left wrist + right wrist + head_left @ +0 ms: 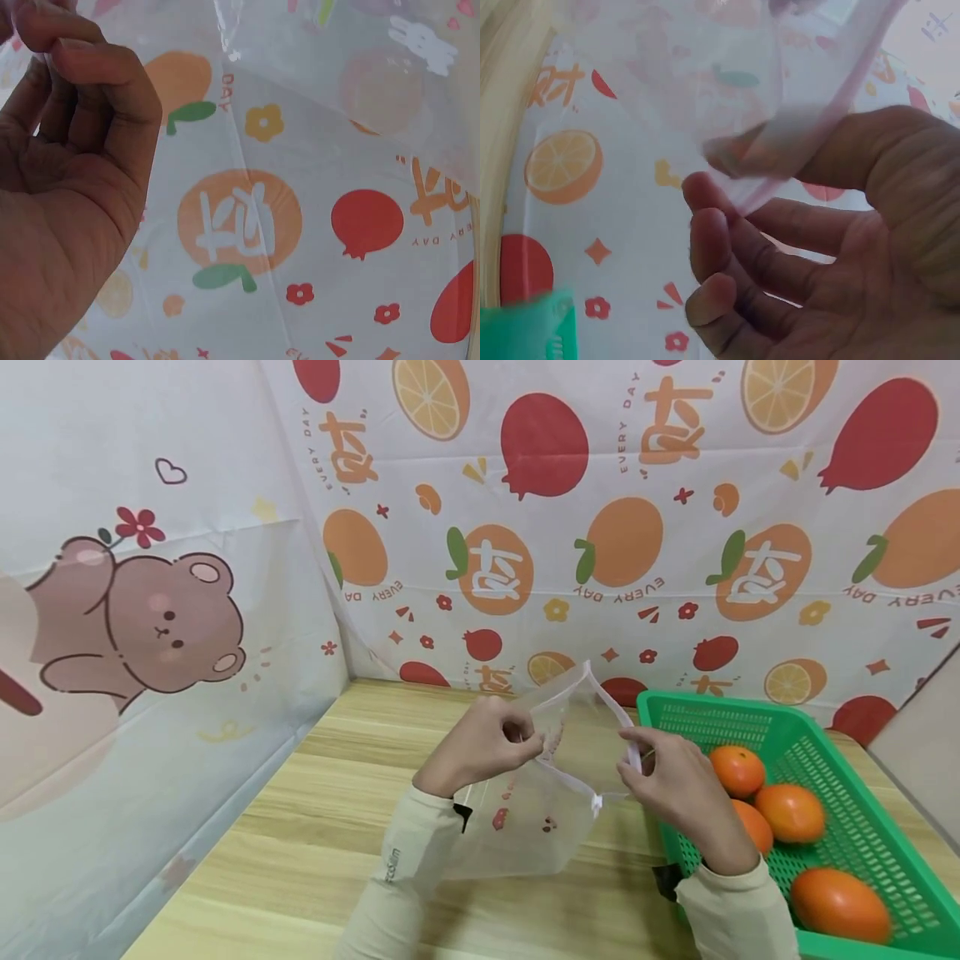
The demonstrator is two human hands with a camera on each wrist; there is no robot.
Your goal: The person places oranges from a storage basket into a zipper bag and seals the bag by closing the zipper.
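Note:
A translucent zipper bag (pixel 536 852) with small printed pictures is held up over the table, its mouth spread apart between the two hands. My left hand (pixel 487 745) pinches one side of the rim between thumb and fingers. On the opposite side, my right hand (pixel 678 785) pinches the pale zip edge (pixel 611 697), the thumb showing through the film in the right wrist view. The white zip slider (pixel 597 804) hangs at the near corner of the mouth. In the left wrist view, the fingertips of the left hand (pixel 82 142) are partly cut off by the frame.
At the right stands a green plastic basket (pixel 828 747) holding several round orange fruits (pixel 791 814), close beside the right forearm. The wooden table (pixel 300 827) ends at a fruit-printed cloth (pixel 558 539) behind and a bear-printed cloth (pixel 277 602) on the left.

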